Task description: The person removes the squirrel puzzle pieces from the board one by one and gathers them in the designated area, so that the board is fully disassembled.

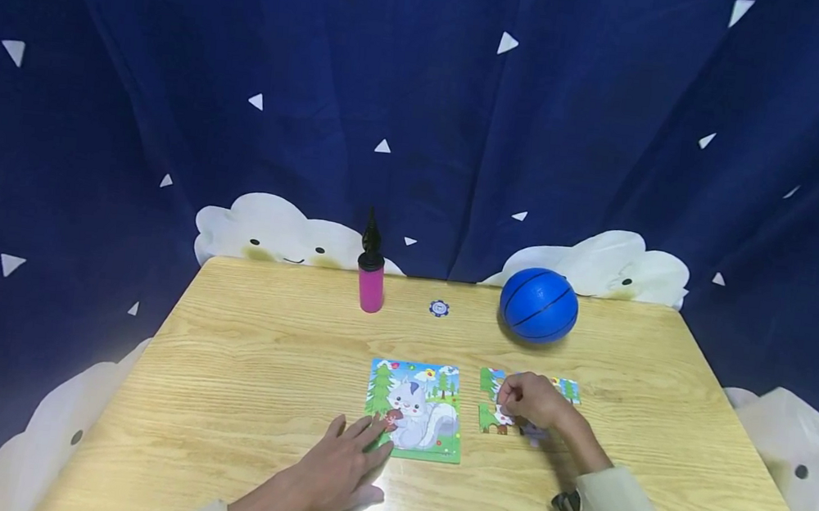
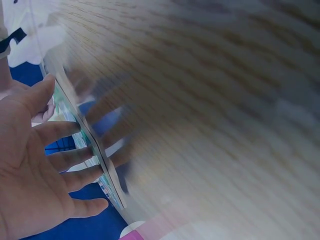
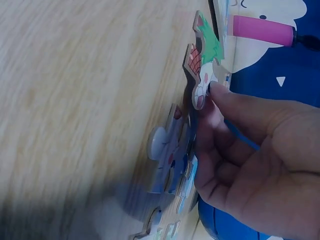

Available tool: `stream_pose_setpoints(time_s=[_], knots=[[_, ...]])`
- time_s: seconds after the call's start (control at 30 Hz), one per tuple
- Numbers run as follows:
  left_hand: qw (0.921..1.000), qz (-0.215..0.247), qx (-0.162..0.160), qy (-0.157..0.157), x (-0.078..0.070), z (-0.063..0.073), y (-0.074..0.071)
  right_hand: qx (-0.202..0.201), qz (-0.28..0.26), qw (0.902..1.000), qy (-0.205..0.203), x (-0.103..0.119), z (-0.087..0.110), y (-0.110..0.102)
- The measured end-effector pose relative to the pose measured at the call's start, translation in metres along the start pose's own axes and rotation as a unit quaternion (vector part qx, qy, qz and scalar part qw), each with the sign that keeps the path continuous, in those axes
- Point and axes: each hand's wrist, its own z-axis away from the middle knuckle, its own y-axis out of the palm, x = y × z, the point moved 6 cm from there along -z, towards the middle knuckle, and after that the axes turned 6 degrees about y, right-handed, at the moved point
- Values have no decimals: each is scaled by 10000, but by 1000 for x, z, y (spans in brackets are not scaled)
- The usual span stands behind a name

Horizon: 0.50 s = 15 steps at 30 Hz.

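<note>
My left hand (image 1: 345,467) lies with fingers spread and fairly straight, fingertips on the lower left part of a square squirrel picture puzzle (image 1: 431,414). In the left wrist view that hand (image 2: 45,160) is seen palm-on beside the picture's thin edge (image 2: 95,140). To the right, my right hand (image 1: 535,399) pinches a jigsaw piece (image 3: 209,45) between thumb and fingers. This piece shows green tree, a brown cone and a bit of white. More jigsaw pieces (image 1: 569,390) lie around and under the right hand, which partly hides them; a grey piece (image 3: 167,150) lies close by.
A blue ball (image 1: 539,305) sits behind the jigsaw pieces. A pink pump with a black nozzle (image 1: 371,285) stands at the back of the wooden table (image 1: 259,356), and a small blue-and-white disc (image 1: 439,308) lies between them. A dark curtain (image 1: 423,109) hangs behind.
</note>
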Motion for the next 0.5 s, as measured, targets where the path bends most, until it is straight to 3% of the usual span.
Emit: stream_pose_setpoints(time_s=[0.13,0.37,0.5], knots=[[10000,-12,-53,24,-1,-1,-2,-85,153,9998,57,-2,0,-1],[9999,142,21,-5,-1,-2,-3,-123,-90,9994,299,-2,2,-5],[9996,264,-32,-38,1,-4,-4,-156,-123,9997,174,3,3,-6]])
